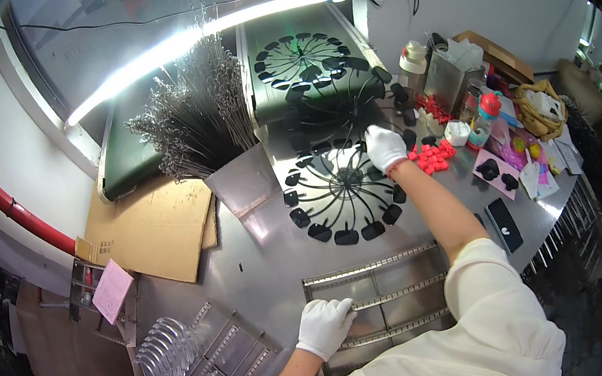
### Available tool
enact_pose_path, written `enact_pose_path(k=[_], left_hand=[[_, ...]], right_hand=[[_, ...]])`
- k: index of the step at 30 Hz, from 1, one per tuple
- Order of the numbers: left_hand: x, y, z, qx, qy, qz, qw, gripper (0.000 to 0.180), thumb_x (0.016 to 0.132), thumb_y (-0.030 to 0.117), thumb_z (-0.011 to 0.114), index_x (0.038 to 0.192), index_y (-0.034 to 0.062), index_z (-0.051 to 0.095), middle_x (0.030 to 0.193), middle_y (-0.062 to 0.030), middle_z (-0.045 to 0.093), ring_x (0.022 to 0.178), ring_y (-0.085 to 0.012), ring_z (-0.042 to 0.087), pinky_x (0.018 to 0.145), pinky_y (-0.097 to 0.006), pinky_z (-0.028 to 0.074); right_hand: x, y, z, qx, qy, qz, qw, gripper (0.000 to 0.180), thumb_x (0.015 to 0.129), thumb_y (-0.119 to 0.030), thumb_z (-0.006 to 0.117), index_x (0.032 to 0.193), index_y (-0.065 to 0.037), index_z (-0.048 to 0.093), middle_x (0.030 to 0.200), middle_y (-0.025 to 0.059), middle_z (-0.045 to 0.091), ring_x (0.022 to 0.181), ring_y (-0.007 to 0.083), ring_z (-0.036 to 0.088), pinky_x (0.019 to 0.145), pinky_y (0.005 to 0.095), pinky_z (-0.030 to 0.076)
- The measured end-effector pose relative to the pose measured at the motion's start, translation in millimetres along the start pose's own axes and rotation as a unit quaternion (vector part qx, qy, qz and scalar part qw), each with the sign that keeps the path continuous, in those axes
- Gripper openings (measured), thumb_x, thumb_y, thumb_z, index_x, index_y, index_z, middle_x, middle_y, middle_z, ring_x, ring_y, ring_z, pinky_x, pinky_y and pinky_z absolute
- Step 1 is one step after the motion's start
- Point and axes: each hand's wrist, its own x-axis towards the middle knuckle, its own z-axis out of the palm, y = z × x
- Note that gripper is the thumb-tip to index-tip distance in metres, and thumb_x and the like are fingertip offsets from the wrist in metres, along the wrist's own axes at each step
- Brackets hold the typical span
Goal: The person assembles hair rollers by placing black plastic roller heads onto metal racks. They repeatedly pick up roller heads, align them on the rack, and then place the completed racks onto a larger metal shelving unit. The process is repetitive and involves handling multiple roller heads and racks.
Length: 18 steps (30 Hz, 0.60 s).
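Observation:
My left hand [327, 327], in a white glove, is closed on the left side of a slotted metal rack [400, 295] at the near edge of the table. My right hand [387, 148], also gloved in white, reaches forward to a ring of black spoked parts [346, 182] with flat paddle-shaped ends. Its fingers are bent together over the ring's upper right side; whatever they hold is hidden. Beyond it, a second black spoked ring [303, 58] lies on a green conveyor belt [282, 103].
A metal bin [243, 184] holds many thin wire rods [198, 102]. At right are red pieces [430, 158], bottles [487, 112] and a phone [504, 226]. Clear curved pieces [165, 356] stand by another rack [225, 365] at lower left. Cardboard [147, 231] lies at left.

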Motion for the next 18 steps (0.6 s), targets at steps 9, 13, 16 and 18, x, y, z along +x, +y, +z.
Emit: enact_pose_path(k=[9,13,16,18], left_hand=[[-12.3,3.5,1.5,-0.005,0.025,0.009,1.0,0.022,0.085,0.028,0.076,0.102,0.0153,0.069,0.078,-0.0031,0.065,0.076,-0.0261,0.065,0.078,-0.041,0.049],[-10.8,1.6,0.3,-0.008,0.027,0.012,1.0,0.022,0.087,0.03,0.074,0.102,0.0171,0.066,0.077,-0.0026,0.063,0.075,-0.0252,0.065,0.078,-0.041,0.049],[-12.2,3.9,-0.3,-0.014,0.029,0.015,0.999,0.021,0.086,0.027,0.075,0.101,0.0143,0.069,0.078,-0.0046,0.065,0.074,-0.0277,0.064,0.074,-0.043,0.049],[-15.3,3.5,-2.4,0.004,0.025,0.002,1.0,0.021,0.086,0.028,0.075,0.1,0.0149,0.069,0.077,-0.0041,0.065,0.073,-0.0273,0.065,0.073,-0.043,0.049]], right_hand=[[-108.4,-28.7,20.9,-0.067,-0.184,0.063,0.979,0.022,0.092,-0.01,0.056,0.096,-0.002,0.075,0.098,0.0266,0.074,0.096,0.0422,0.074,0.083,0.05,0.06],[-102.2,-30.9,34.7,-0.053,-0.194,0.091,0.975,0.026,0.093,-0.01,0.053,0.104,0.0,0.075,0.103,0.0263,0.074,0.099,0.0416,0.074,0.085,0.0496,0.06],[-106.2,-21.0,22.7,-0.058,-0.193,0.068,0.977,0.024,0.093,-0.014,0.055,0.108,-0.002,0.068,0.099,0.0277,0.074,0.094,0.043,0.074,0.08,0.0509,0.059],[-108.8,-35.4,-21.6,-0.061,-0.174,0.046,0.982,0.022,0.092,-0.017,0.058,0.107,-0.003,0.064,0.093,0.0273,0.073,0.088,0.043,0.073,0.076,0.0515,0.058]])
